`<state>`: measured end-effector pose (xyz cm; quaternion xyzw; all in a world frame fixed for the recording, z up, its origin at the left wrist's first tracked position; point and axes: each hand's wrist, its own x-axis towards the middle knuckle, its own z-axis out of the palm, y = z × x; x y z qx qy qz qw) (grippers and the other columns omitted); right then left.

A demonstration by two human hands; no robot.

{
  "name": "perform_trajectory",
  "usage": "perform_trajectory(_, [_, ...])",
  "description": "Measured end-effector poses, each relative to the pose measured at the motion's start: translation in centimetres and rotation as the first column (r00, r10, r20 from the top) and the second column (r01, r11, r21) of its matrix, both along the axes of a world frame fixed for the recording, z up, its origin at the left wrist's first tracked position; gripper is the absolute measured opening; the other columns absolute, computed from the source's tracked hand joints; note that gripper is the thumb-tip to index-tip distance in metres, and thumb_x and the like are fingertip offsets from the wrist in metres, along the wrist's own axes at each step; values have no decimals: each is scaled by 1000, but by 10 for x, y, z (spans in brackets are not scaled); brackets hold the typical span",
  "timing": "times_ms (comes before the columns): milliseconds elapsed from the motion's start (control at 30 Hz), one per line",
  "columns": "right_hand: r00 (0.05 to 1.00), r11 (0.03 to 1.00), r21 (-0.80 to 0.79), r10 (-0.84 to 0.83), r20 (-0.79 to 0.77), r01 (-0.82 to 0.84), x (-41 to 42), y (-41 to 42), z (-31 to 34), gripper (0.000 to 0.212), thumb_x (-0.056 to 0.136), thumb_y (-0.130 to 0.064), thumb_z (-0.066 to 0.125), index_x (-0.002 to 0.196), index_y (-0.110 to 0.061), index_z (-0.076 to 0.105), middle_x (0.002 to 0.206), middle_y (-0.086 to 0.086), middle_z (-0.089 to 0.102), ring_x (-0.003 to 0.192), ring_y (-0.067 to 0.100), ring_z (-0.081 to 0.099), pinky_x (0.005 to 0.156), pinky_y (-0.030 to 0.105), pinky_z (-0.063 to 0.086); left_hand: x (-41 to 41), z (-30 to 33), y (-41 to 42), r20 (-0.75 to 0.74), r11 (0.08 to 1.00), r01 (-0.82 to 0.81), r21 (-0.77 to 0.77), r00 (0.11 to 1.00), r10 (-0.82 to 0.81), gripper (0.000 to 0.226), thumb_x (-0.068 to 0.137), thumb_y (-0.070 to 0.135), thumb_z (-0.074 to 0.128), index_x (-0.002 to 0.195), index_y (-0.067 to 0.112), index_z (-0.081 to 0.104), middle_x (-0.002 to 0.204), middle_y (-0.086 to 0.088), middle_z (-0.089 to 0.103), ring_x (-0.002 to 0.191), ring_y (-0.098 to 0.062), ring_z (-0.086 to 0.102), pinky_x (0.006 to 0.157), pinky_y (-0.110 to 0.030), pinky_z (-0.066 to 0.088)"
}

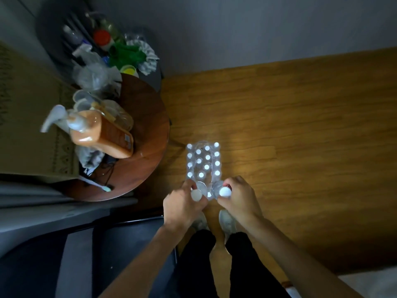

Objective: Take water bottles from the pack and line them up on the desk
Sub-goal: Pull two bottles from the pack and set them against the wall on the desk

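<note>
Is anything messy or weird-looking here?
Yes. The round table is crowded: a big orange pump bottle looks tipped among crumpled plastic bags. The water bottle pack stands on the wooden floor, with gaps at its near end, where the left hand and right hand each grip a bottle.

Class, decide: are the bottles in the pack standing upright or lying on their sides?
Upright: the pack on the floor shows white caps facing up at the camera.

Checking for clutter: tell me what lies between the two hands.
In the head view, between the left hand and right hand, each gripping a bottle, lies the near end of the water bottle pack, one white cap showing.
</note>
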<state>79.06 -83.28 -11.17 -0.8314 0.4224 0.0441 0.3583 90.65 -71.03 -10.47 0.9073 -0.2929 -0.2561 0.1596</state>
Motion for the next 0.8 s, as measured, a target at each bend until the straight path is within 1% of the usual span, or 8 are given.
perform_trajectory(100, [999, 1000, -18, 3, 38, -3, -9, 9, 29, 28, 68, -17, 77, 92, -9, 67, 96, 4, 62, 80, 21, 60, 64, 22, 38, -13, 28, 16, -2, 997, -63, -51, 998, 63, 39, 76, 50, 73, 101, 22, 61, 91, 5, 70, 81, -20, 67, 69, -31, 52])
perform_trajectory(233, [996, 998, -46, 41, 76, -37, -22, 22, 58, 28, 66, -18, 78, 91, -11, 67, 92, -2, 59, 76, 12, 51, 58, 8, 29, -36, 57, 39, -5, 987, -140, -80, 990, 140, 35, 76, 50, 74, 96, 25, 61, 87, 9, 67, 78, -15, 66, 67, -33, 54])
perform_trajectory(300, [993, 995, -58, 84, 78, -80, -28, 30, 67, 26, 66, -18, 77, 90, -13, 66, 92, -3, 59, 76, 11, 51, 58, 11, 33, -49, 67, 53, -12, 977, -196, -84, 981, 196, 31, 76, 49, 73, 94, 27, 60, 85, 10, 66, 76, -13, 65, 65, -33, 55])
perform_trajectory(433, [975, 976, -54, 214, 65, -211, -40, 46, 80, 24, 68, -20, 79, 87, -17, 65, 88, -7, 54, 75, 13, 53, 57, 14, 34, -80, 82, 81, -11, 944, -322, -66, 947, 322, 28, 75, 49, 71, 90, 32, 56, 83, 15, 61, 72, -6, 57, 59, -21, 41])
perform_trajectory(533, [938, 942, -57, 335, 83, -331, -48, 58, 85, 24, 68, -21, 80, 84, -18, 63, 86, -7, 53, 74, 12, 52, 54, 9, 30, -107, 94, 98, 11, 896, -440, -53, 897, 441, 26, 75, 51, 69, 88, 33, 55, 82, 16, 59, 71, -5, 53, 55, -13, 30])
perform_trajectory(633, [869, 875, -50, 485, 104, -482, -57, 71, 91, 26, 70, -22, 81, 88, -19, 63, 90, -7, 55, 77, 9, 53, 56, 6, 32, -141, 103, 117, 30, 824, -564, -63, 824, 566, 27, 73, 52, 68, 87, 32, 56, 82, 15, 61, 73, -7, 57, 58, -16, 36])
perform_trajectory(733, [778, 786, -64, 618, 114, -615, -67, 88, 102, 28, 69, -22, 81, 91, -15, 65, 93, -4, 56, 81, 12, 54, 64, 17, 46, -178, 116, 137, 66, 730, -678, -87, 727, 683, 26, 73, 52, 69, 86, 32, 57, 81, 15, 62, 74, -8, 60, 62, -21, 45])
perform_trajectory(800, [724, 734, -77, 679, 119, -675, -74, 103, 111, 28, 69, -21, 81, 91, -14, 65, 92, -3, 56, 80, 15, 56, 67, 26, 52, -203, 127, 151, 79, 664, -739, -112, 660, 747, 24, 73, 49, 69, 84, 33, 55, 78, 16, 61, 72, -8, 59, 58, -16, 39])
